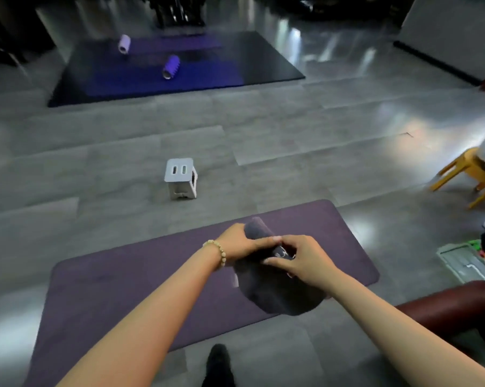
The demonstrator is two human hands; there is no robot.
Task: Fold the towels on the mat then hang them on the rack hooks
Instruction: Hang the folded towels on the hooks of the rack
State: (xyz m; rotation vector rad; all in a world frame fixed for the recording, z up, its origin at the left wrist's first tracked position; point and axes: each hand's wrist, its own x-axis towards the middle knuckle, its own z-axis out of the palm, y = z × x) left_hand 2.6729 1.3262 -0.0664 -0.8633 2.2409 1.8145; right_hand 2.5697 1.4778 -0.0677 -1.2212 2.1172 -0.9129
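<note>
both hands [237,243] grip the towel [275,289] above the mat [124,280]

This looks like a gym or yoga studio. A purple yoga mat [124,289] lies on a wide, glossy grey floor [291,152]. Further away there is a large dark exercise mat [263,60] with a pale foam roller [124,43] and a ridged purple foam roller [171,66] on it. Dark, blurred equipment [177,12] stands at the back.

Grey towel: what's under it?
The purple mat lies below the grey towel, which the left hand and right hand grip. The mat patch directly beneath is covered; anything there is unseen.
</note>
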